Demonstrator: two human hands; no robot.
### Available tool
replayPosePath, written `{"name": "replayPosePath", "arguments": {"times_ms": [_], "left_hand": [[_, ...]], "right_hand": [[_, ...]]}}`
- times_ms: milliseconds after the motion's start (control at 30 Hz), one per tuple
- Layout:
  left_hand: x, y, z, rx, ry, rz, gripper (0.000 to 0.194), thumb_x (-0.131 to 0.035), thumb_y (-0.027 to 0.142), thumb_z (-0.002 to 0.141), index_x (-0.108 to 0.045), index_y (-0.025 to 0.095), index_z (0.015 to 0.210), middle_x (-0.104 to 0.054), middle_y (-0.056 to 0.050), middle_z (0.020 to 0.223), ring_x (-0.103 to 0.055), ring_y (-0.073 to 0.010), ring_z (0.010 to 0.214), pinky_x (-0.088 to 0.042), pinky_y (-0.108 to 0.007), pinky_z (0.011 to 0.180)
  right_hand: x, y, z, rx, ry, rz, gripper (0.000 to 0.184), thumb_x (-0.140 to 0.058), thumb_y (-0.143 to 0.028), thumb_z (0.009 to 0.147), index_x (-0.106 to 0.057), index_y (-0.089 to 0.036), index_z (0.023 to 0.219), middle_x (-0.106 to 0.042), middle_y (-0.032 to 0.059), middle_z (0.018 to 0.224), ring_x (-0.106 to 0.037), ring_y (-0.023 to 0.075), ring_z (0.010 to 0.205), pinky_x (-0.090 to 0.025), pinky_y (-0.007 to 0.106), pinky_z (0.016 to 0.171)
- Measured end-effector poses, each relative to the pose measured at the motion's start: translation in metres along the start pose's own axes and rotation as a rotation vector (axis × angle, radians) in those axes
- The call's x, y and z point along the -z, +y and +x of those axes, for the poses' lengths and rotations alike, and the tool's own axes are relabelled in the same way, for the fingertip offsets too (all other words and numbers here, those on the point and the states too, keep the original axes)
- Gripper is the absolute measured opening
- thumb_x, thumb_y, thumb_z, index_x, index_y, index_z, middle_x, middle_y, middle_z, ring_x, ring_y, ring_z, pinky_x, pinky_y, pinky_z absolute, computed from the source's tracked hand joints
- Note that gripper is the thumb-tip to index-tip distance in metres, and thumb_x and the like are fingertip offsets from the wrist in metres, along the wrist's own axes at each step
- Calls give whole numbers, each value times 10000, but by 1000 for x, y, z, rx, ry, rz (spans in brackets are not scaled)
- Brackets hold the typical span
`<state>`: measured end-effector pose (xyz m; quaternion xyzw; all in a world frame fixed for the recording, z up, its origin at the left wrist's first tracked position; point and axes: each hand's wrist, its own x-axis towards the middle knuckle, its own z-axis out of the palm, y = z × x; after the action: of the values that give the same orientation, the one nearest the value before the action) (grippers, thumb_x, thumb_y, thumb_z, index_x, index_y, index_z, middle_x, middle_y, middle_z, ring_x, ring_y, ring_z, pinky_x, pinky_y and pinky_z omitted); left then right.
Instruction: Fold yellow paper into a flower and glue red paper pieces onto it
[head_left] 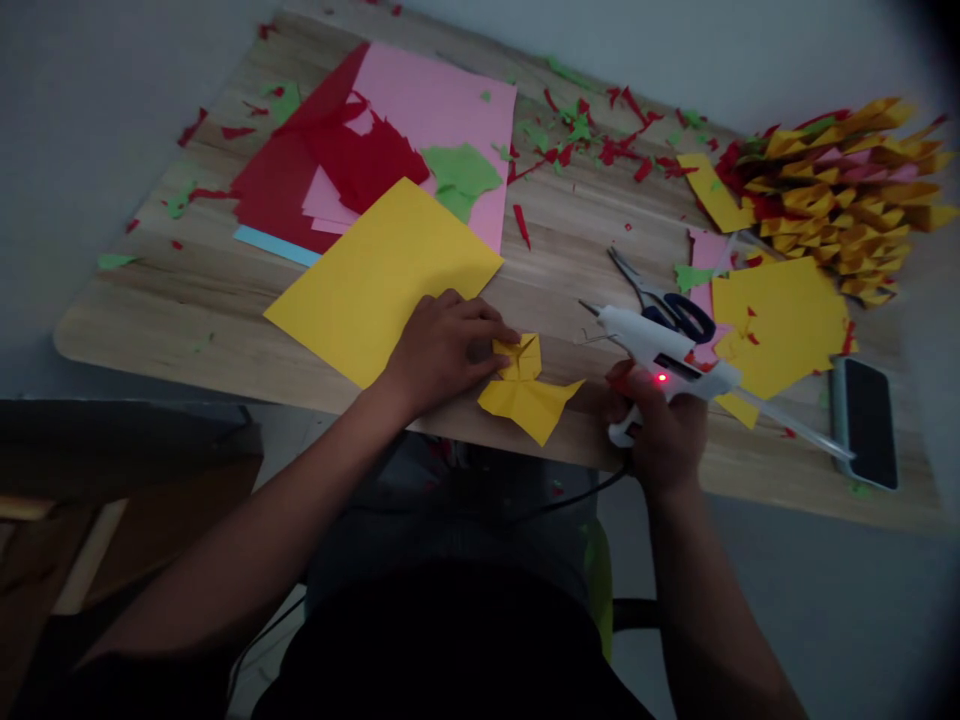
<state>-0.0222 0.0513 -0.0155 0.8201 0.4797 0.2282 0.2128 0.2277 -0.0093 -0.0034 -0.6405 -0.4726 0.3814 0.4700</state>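
My right hand (667, 430) is closed round the handle of a white hot glue gun (637, 335), its nozzle pointing left and a red light lit on its side. A clear glue stick (799, 427) sticks out of its back end. My left hand (446, 345) pinches the left edge of a small folded yellow paper piece (536, 400) near the table's front edge. This piece has creased folds at the top and a spread-out lower part. Under my left hand's wrist lies a large yellow sheet (390, 260). Between the nozzle and the folded piece there is a gap.
Scissors (660, 300) with dark blue handles lie behind the glue gun. A phone (865, 422) rests at the right. At the back right stands a bundle of folded yellow paper (847, 200). Pink sheets (450, 90), red paper (277, 180) and many scraps cover the back of the wooden table (150, 310).
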Motion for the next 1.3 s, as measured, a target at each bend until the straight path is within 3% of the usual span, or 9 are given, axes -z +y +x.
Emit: {"name": "replayPosePath", "arguments": {"times_ms": [267,400,633,867,967,1100,1300], "left_hand": [[-1,8,0,-21,-14,144,236,-581,269,871,-775,281,1004,-706,-35,1106,-550,-242,954,-360,-394,810],[0,6,4,-20,-28,122,218,-555,330,922,-760,277,977,-714,-29,1063,-561,-223,922,-358,-370,785],[7,7,12,-43,-108,147,269,-557,343,935,-724,297,1140,-728,-24,913,-620,-213,884,-376,-349,774],[19,8,26,-69,-282,203,292,-506,333,943,-722,303,1138,-763,-3,1049,-668,-199,937,-427,-326,824],[18,6,28,-119,-256,213,304,-508,320,946,-708,302,1175,-747,-20,1087,-653,-199,948,-438,-316,798],[14,2,25,-278,-188,198,320,-456,317,994,-725,288,1164,-688,-22,1289,-592,-216,1060,-432,-351,898],[18,10,20,-266,-230,278,330,-457,367,994,-723,298,1178,-697,-45,1247,-587,-246,1072,-412,-391,895]], "right_hand": [[-4,8,0,0,38,-65,321,-679,-497,837,-689,-181,783,-549,-33,471,-513,138,444,-376,259,439],[-4,9,1,7,14,-88,309,-667,-492,842,-685,-191,773,-554,-28,476,-516,147,453,-401,278,459],[-4,15,3,34,11,-73,356,-681,-554,819,-666,-199,789,-560,-30,522,-530,155,498,-429,296,486],[-4,16,3,59,12,-89,344,-659,-551,837,-661,-208,813,-572,-18,575,-548,169,547,-449,307,518],[-4,17,3,70,26,-83,327,-649,-530,846,-653,-205,805,-574,-12,586,-563,172,576,-465,308,545],[-4,17,3,70,24,-43,343,-656,-544,840,-671,-202,835,-575,-12,585,-560,170,571,-468,312,547],[-2,15,3,76,20,-80,347,-659,-552,830,-685,-206,827,-573,-13,561,-562,171,558,-462,311,527]]}}
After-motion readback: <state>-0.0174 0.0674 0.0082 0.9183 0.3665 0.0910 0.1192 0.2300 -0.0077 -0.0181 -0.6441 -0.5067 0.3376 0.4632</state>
